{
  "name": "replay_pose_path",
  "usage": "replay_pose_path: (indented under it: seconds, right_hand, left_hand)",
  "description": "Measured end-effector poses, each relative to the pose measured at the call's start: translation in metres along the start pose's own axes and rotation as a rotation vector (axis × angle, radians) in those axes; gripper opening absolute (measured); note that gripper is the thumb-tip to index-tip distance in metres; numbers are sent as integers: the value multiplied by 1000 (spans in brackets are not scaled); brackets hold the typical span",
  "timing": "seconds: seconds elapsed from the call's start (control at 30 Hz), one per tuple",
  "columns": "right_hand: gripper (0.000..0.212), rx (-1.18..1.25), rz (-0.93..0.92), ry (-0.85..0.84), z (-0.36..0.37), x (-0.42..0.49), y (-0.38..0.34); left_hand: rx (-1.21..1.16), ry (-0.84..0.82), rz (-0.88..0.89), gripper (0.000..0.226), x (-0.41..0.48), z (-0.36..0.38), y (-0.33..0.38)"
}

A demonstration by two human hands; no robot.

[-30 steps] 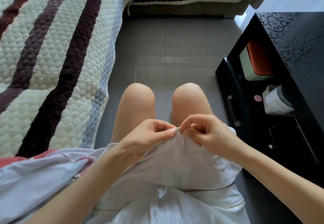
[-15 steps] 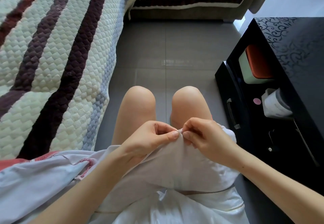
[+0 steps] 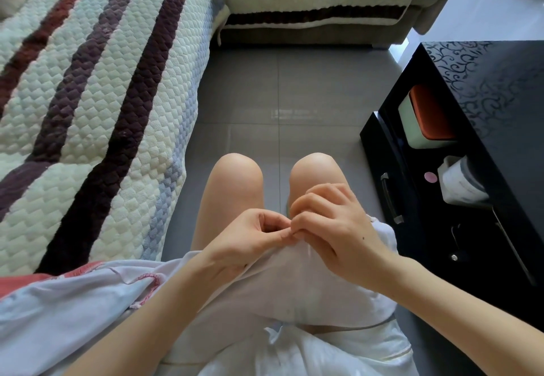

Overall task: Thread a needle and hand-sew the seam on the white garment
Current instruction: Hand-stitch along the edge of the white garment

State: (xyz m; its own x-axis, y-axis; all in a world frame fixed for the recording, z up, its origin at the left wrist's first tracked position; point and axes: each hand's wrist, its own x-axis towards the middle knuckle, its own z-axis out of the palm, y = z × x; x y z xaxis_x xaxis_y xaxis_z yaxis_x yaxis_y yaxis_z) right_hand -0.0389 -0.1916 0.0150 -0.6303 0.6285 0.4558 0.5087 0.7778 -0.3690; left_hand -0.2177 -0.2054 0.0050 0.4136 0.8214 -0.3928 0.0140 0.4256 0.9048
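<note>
The white garment [image 3: 297, 284] lies draped over my lap, its top edge lifted into a peak. My left hand [image 3: 247, 240] pinches that peak between thumb and forefinger. My right hand [image 3: 332, 228] meets it from the right, its thumb and curled fingers pinching the same spot of fabric. The fingertips of both hands touch at the peak. The needle and thread are too small to make out and are hidden by the fingers.
A quilted striped sofa cover [image 3: 97, 105] fills the left. A black side table [image 3: 482, 152] stands close on the right, its open drawer holding a white and orange box [image 3: 426, 116], a white roll [image 3: 459, 181] and small items. Grey floor tiles [image 3: 288, 96] lie ahead of my knees.
My right hand has moved closer over the fabric peak, its fingers curling higher above the left hand's fingertips. The short bit of thread seen below the pinch a second ago no longer shows.
</note>
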Motion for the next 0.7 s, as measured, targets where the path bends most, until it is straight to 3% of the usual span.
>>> replay_pose_path:
  seconds: [0.2, 0.33, 0.47, 0.57, 0.7]
  right_hand:
    - [15, 294, 75, -18, -4, 4, -11]
    - [18, 568, 152, 65, -23, 25, -25]
    - [15, 926, 549, 49, -40, 47, -4]
    - [25, 864, 692, 0, -49, 56, 43]
    - [19, 529, 740, 270, -71, 87, 122]
  left_hand:
    - [125, 44, 60, 17, -2, 3, 5]
    - [397, 187, 34, 40, 2, 13, -2]
    - [297, 133, 16, 13, -2, 14, -3]
    - [193, 106, 14, 17, -4, 7, 4]
    - [161, 65, 15, 15, -4, 4, 6]
